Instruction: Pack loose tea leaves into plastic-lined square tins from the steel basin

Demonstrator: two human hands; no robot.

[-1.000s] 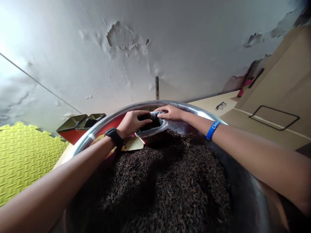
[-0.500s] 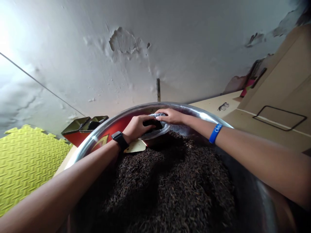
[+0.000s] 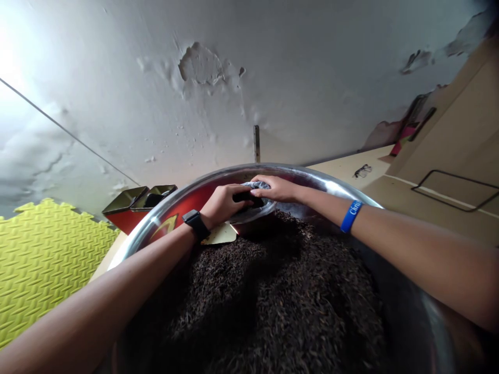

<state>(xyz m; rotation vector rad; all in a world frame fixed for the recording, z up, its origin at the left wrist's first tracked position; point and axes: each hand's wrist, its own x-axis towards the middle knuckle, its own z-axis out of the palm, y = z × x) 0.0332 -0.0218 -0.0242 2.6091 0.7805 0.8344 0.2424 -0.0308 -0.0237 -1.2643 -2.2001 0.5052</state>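
A large shiny metal basin holds a broad heap of dark, dry loose tea leaves. At its far side a small tin sits against the heap, its pale hinged lid folded out to the left. A clear plastic bag lines the tin, with dark contents in its mouth. My left hand curls over the bag's left side, thumb and fingers around the mouth. Across from it, my right hand grips the far right edge of the bag. The fingertips of both hands nearly meet.
Left of the basin stand two open red tins beside a yellow foam mat. Eyeglasses lie on the table at the right, near a large cardboard box. A peeling wall rises behind the basin.
The view has shifted slightly, so everything sits a little further right. Both hands stay at the bag's mouth in almost the same pose.
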